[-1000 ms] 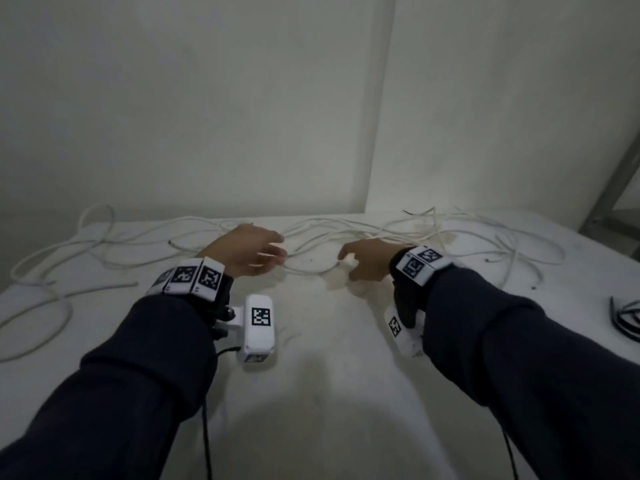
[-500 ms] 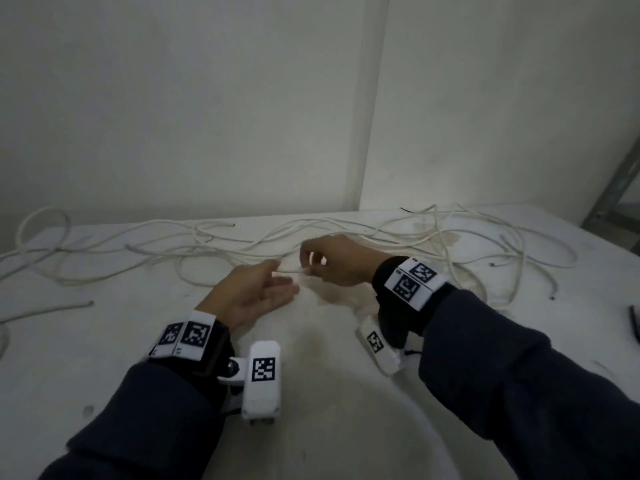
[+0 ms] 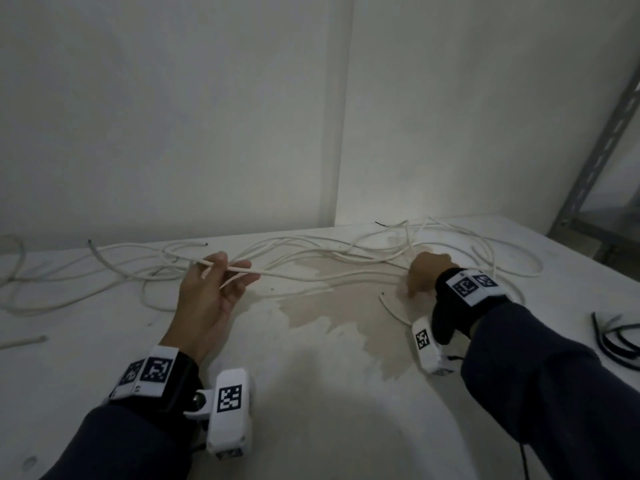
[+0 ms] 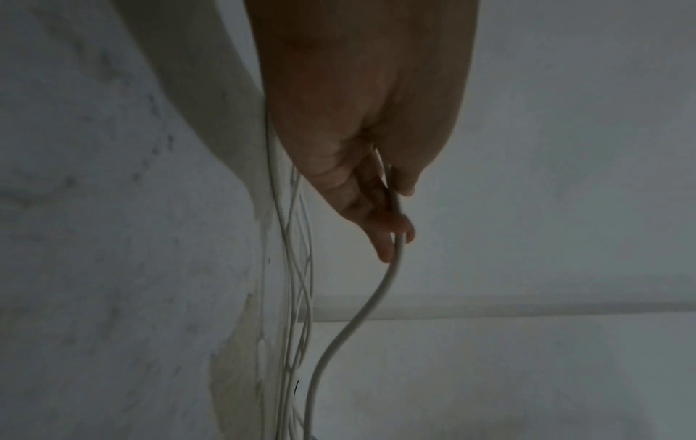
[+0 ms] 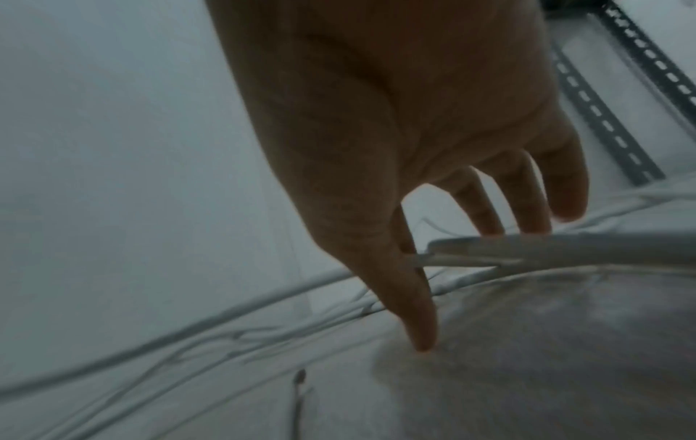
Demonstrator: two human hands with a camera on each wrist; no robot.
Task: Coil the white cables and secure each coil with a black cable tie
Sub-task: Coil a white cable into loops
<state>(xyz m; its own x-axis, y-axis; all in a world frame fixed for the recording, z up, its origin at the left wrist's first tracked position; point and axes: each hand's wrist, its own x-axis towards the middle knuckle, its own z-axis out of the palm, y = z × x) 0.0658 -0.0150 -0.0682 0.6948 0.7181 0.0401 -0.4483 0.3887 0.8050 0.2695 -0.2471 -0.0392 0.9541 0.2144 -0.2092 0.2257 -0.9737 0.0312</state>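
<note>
Since half a second ago the right hand (image 3: 424, 273) has swung out right and now reaches fingers-down, loosely spread, into the tangled thin white cables (image 3: 346, 252) on the stained white desk (image 3: 329, 393). The left hand (image 3: 211, 292) pinches one raised strand; black cable ties (image 3: 614, 339) lie far right.

Loose white cables (image 3: 311, 252) block the far table (image 3: 329, 393); near side passable.
</note>
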